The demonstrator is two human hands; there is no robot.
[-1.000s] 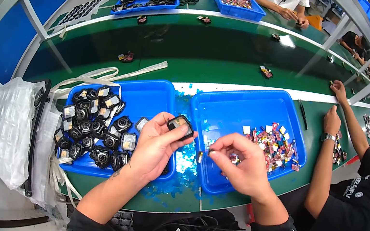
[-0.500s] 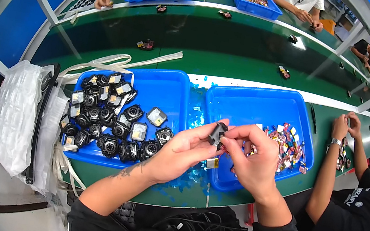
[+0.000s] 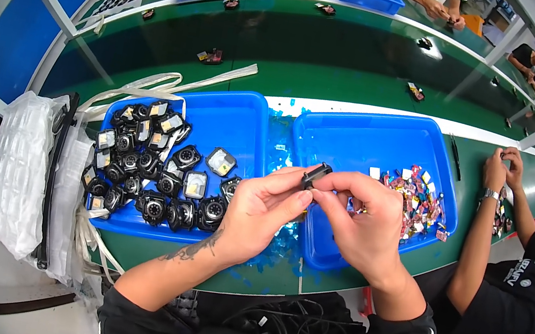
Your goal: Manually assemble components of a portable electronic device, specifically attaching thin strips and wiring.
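A small black smartwatch case (image 3: 316, 175) is pinched between my two hands, above the gap between two blue trays. My left hand (image 3: 257, 218) grips it by its near-left side with thumb and fingers. On its right side, the thumb and forefinger of my right hand (image 3: 368, 219) close on its lower edge. Fingers cover part of the case, so its inside is hidden. Left of my hands, a blue tray (image 3: 236, 123) holds several black smartwatch bodies (image 3: 168, 182), some showing round backs, others pale inner parts. Beneath and beyond my right hand, another blue tray (image 3: 350, 135) holds a heap of small pink, white and yellow electronic parts (image 3: 423, 203).
Blue film scraps (image 3: 278, 144) litter the green table between the trays. Black tweezers (image 3: 455, 156) lie right of the right tray. White straps (image 3: 167, 90) and bubble wrap (image 3: 22, 172) are at left. A co-worker's arms (image 3: 483, 231) are at right; across the green conveyor (image 3: 302, 45) others work.
The watch case has tilted in my fingers, showing a longer edge, and sits slightly higher. Across the belt, a co-worker's hand has drawn back, and a dark piece lies there. The view has shifted slightly.
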